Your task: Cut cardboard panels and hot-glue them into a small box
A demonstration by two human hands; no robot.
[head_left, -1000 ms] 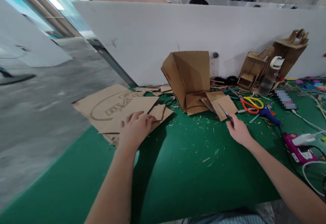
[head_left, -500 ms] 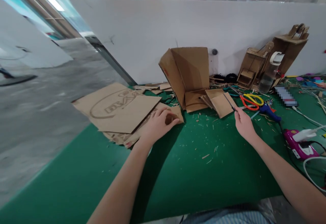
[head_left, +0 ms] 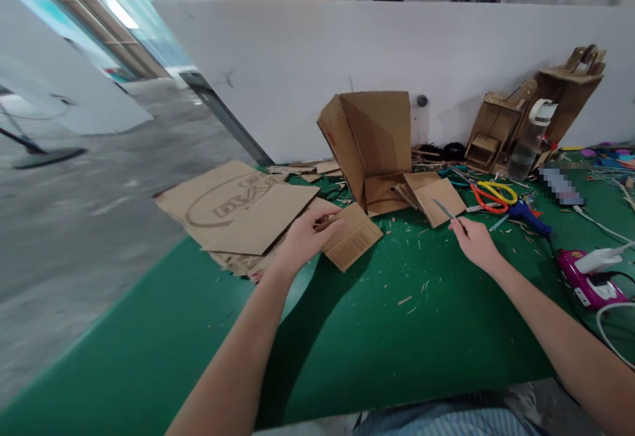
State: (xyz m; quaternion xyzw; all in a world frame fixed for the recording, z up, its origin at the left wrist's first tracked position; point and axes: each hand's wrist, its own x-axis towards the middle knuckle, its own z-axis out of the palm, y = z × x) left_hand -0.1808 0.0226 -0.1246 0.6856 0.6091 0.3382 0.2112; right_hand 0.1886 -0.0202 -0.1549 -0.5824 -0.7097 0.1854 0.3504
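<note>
My left hand (head_left: 308,236) is closed on the edge of a small cardboard piece (head_left: 353,237) with printed bars, tilted over the green table. Left of it lies a stack of larger cardboard sheets (head_left: 248,214), the top ones bearing brown print. My right hand (head_left: 475,243) grips a knife (head_left: 443,208) with a narrow grey blade pointing up and left; its handle is mostly hidden in the fingers. Behind that blade, several small cut cardboard squares (head_left: 439,201) lean by an open folded cardboard box (head_left: 380,135).
Scissors with orange and yellow handles (head_left: 491,196) and a blue glue gun (head_left: 530,218) lie at the right. Beyond are a water bottle (head_left: 526,148), a phone (head_left: 560,184), cardboard models (head_left: 560,95) and a pink power strip (head_left: 590,284). A white partition (head_left: 278,79) borders the table's back.
My left hand has drawn the small cardboard piece out from beside the stack, and its printed side now shows. The knife in my right hand has turned slightly. The view has shifted a little.
</note>
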